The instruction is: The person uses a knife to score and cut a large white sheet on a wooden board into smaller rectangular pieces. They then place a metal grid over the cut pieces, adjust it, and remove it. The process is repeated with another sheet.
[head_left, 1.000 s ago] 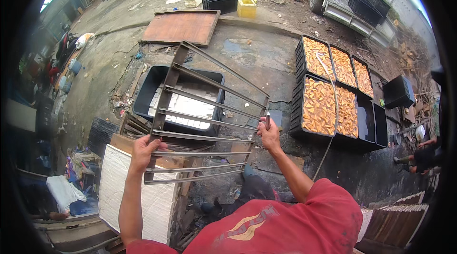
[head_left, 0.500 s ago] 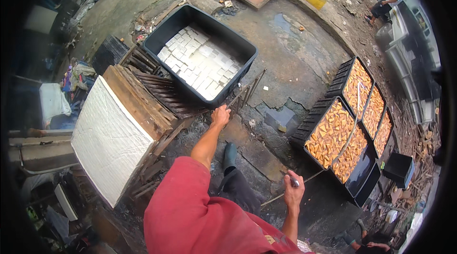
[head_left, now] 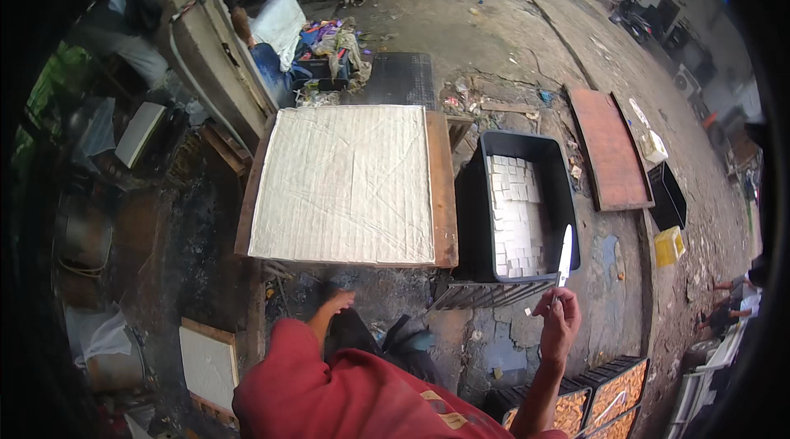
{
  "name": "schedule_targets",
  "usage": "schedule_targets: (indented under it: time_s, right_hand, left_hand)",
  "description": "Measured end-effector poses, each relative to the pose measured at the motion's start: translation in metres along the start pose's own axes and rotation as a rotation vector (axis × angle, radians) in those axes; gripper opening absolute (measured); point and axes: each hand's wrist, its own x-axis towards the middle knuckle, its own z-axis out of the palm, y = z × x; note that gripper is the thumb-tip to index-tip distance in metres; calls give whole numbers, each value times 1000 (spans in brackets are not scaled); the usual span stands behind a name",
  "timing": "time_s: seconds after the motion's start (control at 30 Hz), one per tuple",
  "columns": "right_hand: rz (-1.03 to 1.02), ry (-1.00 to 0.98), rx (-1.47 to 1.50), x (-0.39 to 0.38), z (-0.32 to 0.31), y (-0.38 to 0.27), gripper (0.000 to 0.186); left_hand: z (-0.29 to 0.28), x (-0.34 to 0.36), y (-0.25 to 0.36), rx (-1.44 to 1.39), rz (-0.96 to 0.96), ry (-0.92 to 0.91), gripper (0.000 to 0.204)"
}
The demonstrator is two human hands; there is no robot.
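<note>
A knife [head_left: 564, 258] with a long pale blade is gripped in my right hand [head_left: 559, 317], its blade pointing up and away from me, over the near right corner of a black tub [head_left: 578, 192]. Inside the tub lie many white square blocks [head_left: 517, 217] that look like cut tofu. To the tub's left, a large white slab [head_left: 346, 184] with a creased, ridged surface covers most of a wooden board [head_left: 445, 217]. My left hand [head_left: 336, 302] hangs near the board's front edge, fingers loosely bent and apart, with nothing visible in it.
Black crates of orange-brown pieces [head_left: 569, 411] stand at the lower right. A reddish board [head_left: 613, 151] and a yellow container [head_left: 669, 246] lie beyond the tub. A concrete post [head_left: 210, 52] rises at the left, and a smaller white slab [head_left: 209, 363] sits at lower left.
My view has swung left, bringing the white slab in front of me. The left hand has come away from the tub's near corner. My right hand has risen, and its knife now points forward.
</note>
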Motion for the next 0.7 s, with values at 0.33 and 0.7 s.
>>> schedule_targets:
  time_s: [0.33,0.7]
  right_hand:
    - [320,-315,14,38,386,94,26]
    - [383,-864,-270,-8,651,211,40]
  left_hand:
    - [-326,89,-146,-436,154,910,63]
    - [-381,127,-49,-509,385,603,50]
